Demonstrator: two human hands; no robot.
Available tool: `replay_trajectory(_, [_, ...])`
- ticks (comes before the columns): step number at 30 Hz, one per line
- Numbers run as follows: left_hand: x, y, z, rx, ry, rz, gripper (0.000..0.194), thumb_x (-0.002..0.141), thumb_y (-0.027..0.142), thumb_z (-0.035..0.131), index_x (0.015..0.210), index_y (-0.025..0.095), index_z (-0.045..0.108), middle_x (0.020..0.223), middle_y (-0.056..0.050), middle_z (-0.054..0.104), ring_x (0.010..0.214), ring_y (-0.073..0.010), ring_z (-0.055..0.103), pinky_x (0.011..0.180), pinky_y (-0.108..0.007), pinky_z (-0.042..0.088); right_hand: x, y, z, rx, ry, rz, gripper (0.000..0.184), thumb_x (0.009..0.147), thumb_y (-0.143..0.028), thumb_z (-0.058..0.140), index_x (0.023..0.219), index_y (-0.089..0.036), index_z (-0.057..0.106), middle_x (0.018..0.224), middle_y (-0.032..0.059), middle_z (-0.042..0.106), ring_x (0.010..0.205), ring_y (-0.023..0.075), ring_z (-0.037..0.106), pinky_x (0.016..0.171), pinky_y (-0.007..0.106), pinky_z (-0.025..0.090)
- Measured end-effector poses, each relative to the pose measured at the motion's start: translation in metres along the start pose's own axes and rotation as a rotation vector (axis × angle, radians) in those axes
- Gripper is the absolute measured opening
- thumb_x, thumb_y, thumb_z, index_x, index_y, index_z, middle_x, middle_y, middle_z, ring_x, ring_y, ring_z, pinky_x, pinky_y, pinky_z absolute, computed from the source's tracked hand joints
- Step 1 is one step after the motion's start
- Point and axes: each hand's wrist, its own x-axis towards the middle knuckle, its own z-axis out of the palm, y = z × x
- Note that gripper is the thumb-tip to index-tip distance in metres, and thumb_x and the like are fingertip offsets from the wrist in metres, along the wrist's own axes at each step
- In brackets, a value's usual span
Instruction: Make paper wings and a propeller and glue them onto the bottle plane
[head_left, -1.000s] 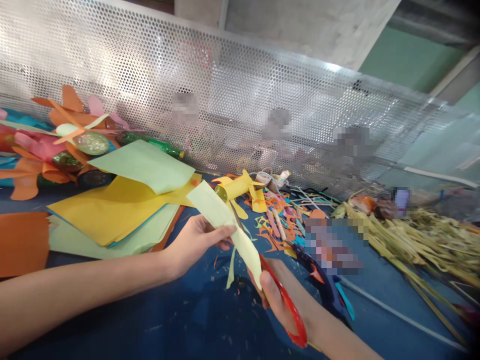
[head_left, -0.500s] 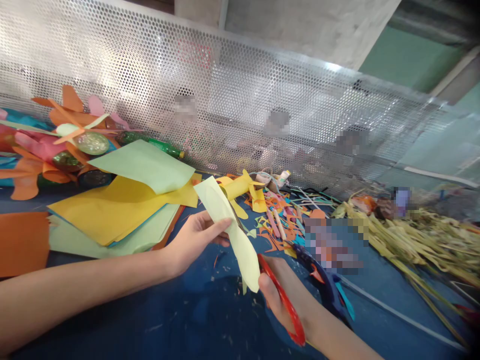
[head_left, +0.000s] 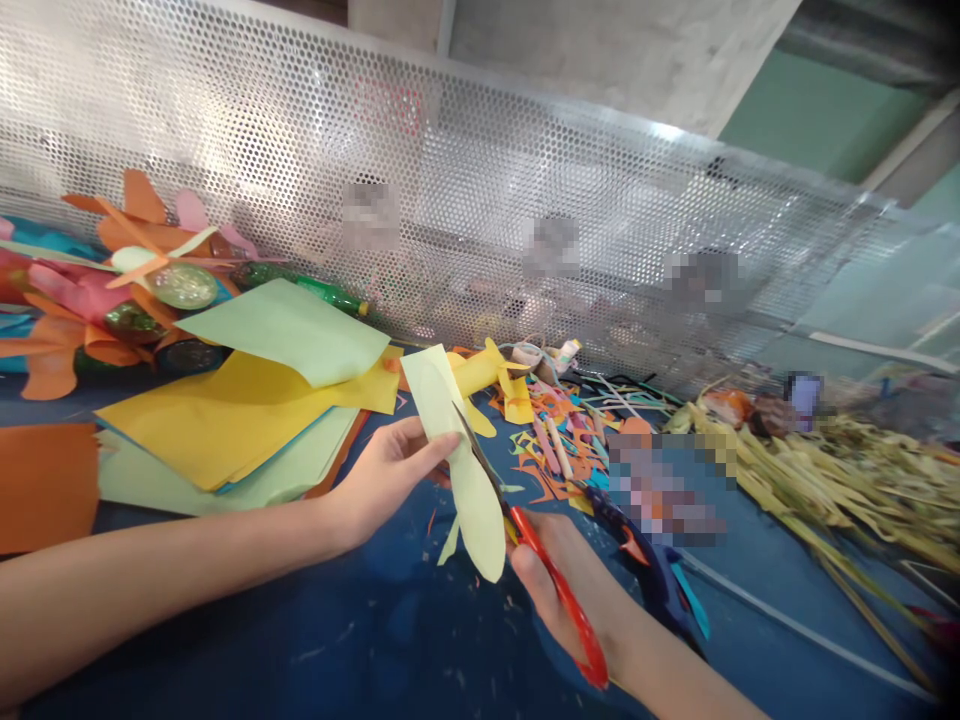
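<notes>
My left hand [head_left: 386, 473] pinches a pale green paper strip [head_left: 457, 460] with rounded ends, held upright above the blue table. My right hand [head_left: 559, 590] grips red-handled scissors [head_left: 540, 560]; their blades run up along the strip's right edge. A thin green offcut [head_left: 450, 540] hangs from the strip's lower left.
A stack of yellow, green and orange paper sheets [head_left: 247, 410] lies to the left. Paper flowers [head_left: 127, 280] and a green bottle [head_left: 330, 295] sit at the far left. Colourful scraps [head_left: 562, 420] and dried straw [head_left: 840, 480] cover the right. A perforated metal screen [head_left: 480, 200] stands behind.
The paper strip has turned more upright in my left hand. The scissors have travelled further up its edge, and a thin offcut now hangs from it.
</notes>
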Motion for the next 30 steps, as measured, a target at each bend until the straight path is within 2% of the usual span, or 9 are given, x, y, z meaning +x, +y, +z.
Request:
replay_trajectory(6, [0.001,0.000,0.000,0.021,0.004,0.008,0.021,0.082,0.034,0.058,0.088,0.014,0.063,0.087,-0.005,0.068,0.076,-0.0164,0.060,0.066,-0.027,0.050,0.002,-0.002,0.000,0.021,0.014,-0.046,0.049,0.089,-0.059,0.022,0.073,-0.019,0.046,0.067,0.0017,0.051,0.060,0.0155,0.047,0.058,0.027,0.037])
replay_trajectory(13, [0.000,-0.001,-0.001,0.015,0.023,0.001,0.021,0.082,0.032,0.058,0.090,0.015,0.065,0.088,-0.004,0.068,0.080,-0.0156,0.060,0.071,-0.025,0.048,0.001,0.003,0.002,-0.063,0.061,-0.033,0.051,0.085,-0.065,0.021,0.063,-0.020,0.032,0.056,-0.0046,0.030,0.049,0.0099,0.025,0.046,0.025,0.020])
replay_trajectory(25, [0.002,0.000,-0.002,0.010,0.038,0.025,0.018,0.081,0.031,0.060,0.086,0.015,0.066,0.081,-0.001,0.067,0.073,-0.0118,0.058,0.067,-0.021,0.045,-0.001,0.008,0.003,-0.123,0.066,0.006,0.055,0.081,-0.072,0.019,0.061,-0.021,0.026,0.054,-0.0049,0.028,0.047,0.0092,0.022,0.044,0.025,0.017])
replay_trajectory(30, [0.002,0.001,-0.003,-0.033,0.041,-0.029,0.020,0.081,0.034,0.060,0.084,0.015,0.064,0.077,-0.001,0.066,0.066,-0.0114,0.057,0.062,-0.022,0.046,-0.001,0.009,0.004,-0.161,0.085,0.003,0.057,0.080,-0.073,0.017,0.060,-0.021,0.025,0.054,-0.0048,0.028,0.048,0.0094,0.022,0.045,0.025,0.017])
